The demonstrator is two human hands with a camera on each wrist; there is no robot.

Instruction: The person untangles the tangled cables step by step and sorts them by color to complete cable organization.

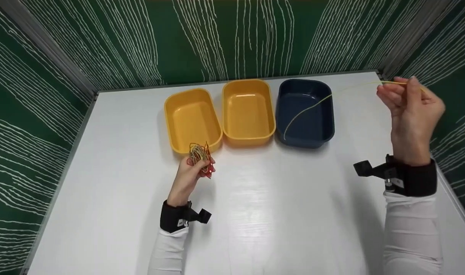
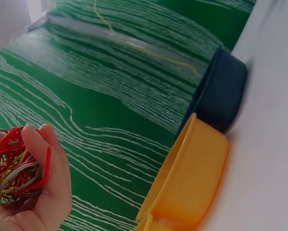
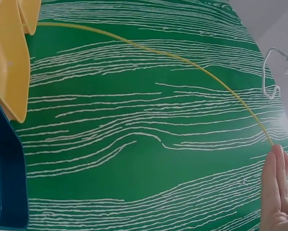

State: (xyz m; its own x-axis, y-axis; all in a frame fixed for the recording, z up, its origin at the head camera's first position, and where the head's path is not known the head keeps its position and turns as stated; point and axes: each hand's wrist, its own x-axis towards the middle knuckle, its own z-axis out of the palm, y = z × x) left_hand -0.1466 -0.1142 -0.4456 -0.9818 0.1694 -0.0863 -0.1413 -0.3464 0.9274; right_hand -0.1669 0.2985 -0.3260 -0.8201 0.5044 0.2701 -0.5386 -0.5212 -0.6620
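Note:
A tangled bundle of red, yellow and grey wires (image 1: 200, 156) is gripped in my left hand (image 1: 188, 176), just in front of the left yellow bin (image 1: 190, 121). In the left wrist view the bundle (image 2: 18, 166) shows loops poking out past the fingers. Raised at the far right, my right hand (image 1: 413, 110) pinches one end of a single yellow wire (image 1: 312, 106). That wire curves leftward through the air, its free end over the dark blue bin (image 1: 305, 142). In the right wrist view the yellow wire (image 3: 182, 58) arcs away from the fingertips.
A second yellow bin (image 1: 249, 140) stands between the left yellow bin and the dark blue one, all in a row near the back of the white table (image 1: 255, 214). Green panels with white wavy lines (image 1: 251, 38) enclose the table at the back and sides.

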